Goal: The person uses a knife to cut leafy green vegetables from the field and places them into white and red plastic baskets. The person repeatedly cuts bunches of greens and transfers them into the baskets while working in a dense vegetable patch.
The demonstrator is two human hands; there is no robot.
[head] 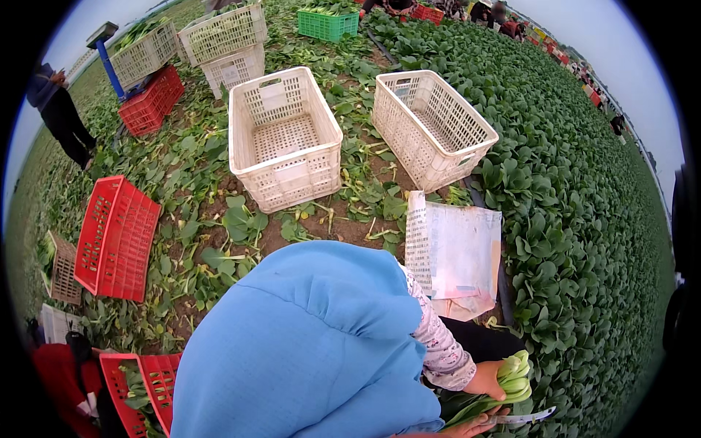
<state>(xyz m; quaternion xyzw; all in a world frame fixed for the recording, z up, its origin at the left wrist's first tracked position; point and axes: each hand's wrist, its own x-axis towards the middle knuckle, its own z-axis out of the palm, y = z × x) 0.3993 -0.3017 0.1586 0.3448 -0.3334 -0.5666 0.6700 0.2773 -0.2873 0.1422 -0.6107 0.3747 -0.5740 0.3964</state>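
At the lower right, my left hand grips a bunch of bok choy around its pale stems. The stem bases face right; the leaves trail down to the left. Just below, my right hand lies close to those leaves with a knife in it. The metal blade points right, over the leafy rows, and the handle is hidden. A floral sleeve covers my left arm. Blue cloth fills the lower middle and hides much of the ground.
Two white plastic crates stand upright on leaf-strewn soil. A flattened printed sack lies nearby. Red crates are at the left, near a scale and a standing person. Bok choy rows fill the right.
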